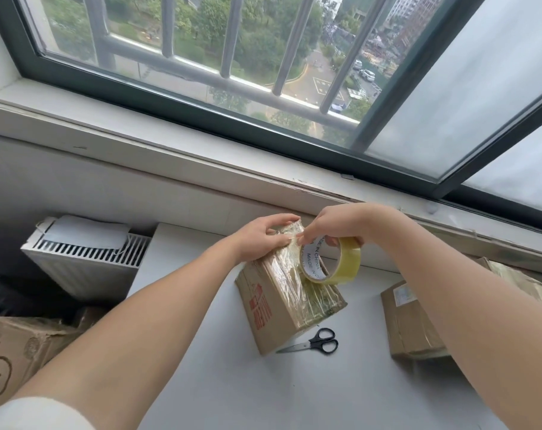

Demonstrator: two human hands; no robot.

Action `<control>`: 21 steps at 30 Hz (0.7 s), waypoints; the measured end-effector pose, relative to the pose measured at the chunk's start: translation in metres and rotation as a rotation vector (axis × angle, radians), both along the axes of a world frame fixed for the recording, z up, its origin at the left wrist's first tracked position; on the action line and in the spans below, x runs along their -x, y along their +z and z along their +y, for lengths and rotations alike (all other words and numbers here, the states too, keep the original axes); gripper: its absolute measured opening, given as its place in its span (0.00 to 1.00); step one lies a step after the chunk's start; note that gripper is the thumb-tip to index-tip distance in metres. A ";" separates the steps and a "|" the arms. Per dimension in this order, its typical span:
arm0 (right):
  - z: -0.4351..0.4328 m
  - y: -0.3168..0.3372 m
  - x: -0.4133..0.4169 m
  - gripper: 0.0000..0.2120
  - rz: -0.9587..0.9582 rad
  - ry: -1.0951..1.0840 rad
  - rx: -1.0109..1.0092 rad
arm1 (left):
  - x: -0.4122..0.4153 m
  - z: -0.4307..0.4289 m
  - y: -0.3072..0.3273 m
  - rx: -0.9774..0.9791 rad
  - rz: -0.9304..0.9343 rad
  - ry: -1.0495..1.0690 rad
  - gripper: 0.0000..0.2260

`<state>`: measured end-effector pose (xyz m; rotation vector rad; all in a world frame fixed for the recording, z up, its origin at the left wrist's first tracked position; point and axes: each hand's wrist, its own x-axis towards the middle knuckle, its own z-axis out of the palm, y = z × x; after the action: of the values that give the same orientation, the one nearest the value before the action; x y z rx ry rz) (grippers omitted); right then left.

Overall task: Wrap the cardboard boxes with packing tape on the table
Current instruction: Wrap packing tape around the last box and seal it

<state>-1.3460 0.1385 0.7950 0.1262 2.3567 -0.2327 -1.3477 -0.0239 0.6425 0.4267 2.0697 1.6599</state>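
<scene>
A brown cardboard box (276,305) with red print stands tilted on the white table (232,392), its top face covered in shiny clear tape. My left hand (263,237) grips the box's far top end, thumb and fingers curled round the edge. My right hand (341,225) holds a yellowish roll of packing tape (335,262) by its rim, just above the box's right side, with its forefinger pointing down at the box's taped end next to my left thumb.
Black-handled scissors (319,341) lie on the table in front of the box. Another taped cardboard box (409,324) sits to the right, partly under my right forearm. A white radiator (86,259) and a marked cardboard box (18,352) stand left of the table. The window sill runs behind.
</scene>
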 end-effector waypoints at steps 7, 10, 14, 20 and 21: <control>-0.001 0.001 -0.018 0.19 0.066 0.127 -0.084 | -0.006 0.014 -0.004 0.004 0.074 0.087 0.16; -0.003 0.004 -0.034 0.21 0.100 0.179 -0.129 | -0.007 0.020 -0.002 0.008 0.104 0.100 0.15; 0.000 0.008 -0.051 0.25 0.169 0.185 -0.139 | -0.007 0.022 -0.003 -0.011 0.110 0.108 0.16; 0.002 0.007 -0.070 0.26 0.322 0.182 -0.141 | -0.008 0.018 -0.004 -0.044 0.107 0.141 0.17; 0.004 0.010 -0.073 0.26 0.306 0.194 -0.153 | -0.008 0.016 -0.005 -0.057 0.098 0.149 0.17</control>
<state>-1.2729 0.1426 0.8045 -0.0700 2.6695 0.0259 -1.3393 -0.0082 0.6375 0.3878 2.1767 1.8206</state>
